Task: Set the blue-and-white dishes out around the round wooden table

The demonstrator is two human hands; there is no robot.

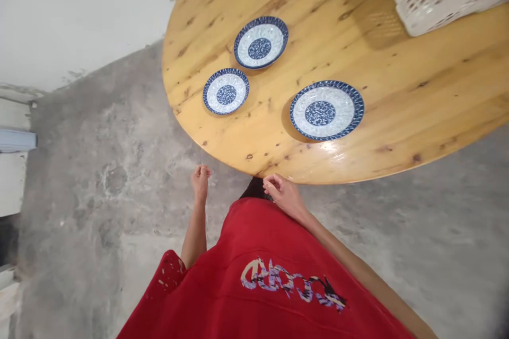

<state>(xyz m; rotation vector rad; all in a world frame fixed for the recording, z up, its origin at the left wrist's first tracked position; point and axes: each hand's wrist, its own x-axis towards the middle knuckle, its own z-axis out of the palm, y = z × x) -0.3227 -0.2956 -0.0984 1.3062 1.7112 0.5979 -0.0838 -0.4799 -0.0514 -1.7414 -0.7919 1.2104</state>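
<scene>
Ahead of the right hand (283, 194), slightly rightward, lies a round blue-and-white patterned plate (326, 110); a smaller matching plate (226, 91) and a mid-sized matching plate (261, 42) lie ahead-left. The round yellow wooden counter (266, 130) puts its edge between them and the left hand (200, 183). Both hands' fingers curl loosely together. Far ahead-right, a white perforated plastic basket (433, 0) is cut off; whether the right hand touches the edge is unclear.

Red tee (254, 238) w/ multicol. lettering (293, 283), cream-flecked L sleeve (169, 274), dk bottoms (254, 189).
</scene>
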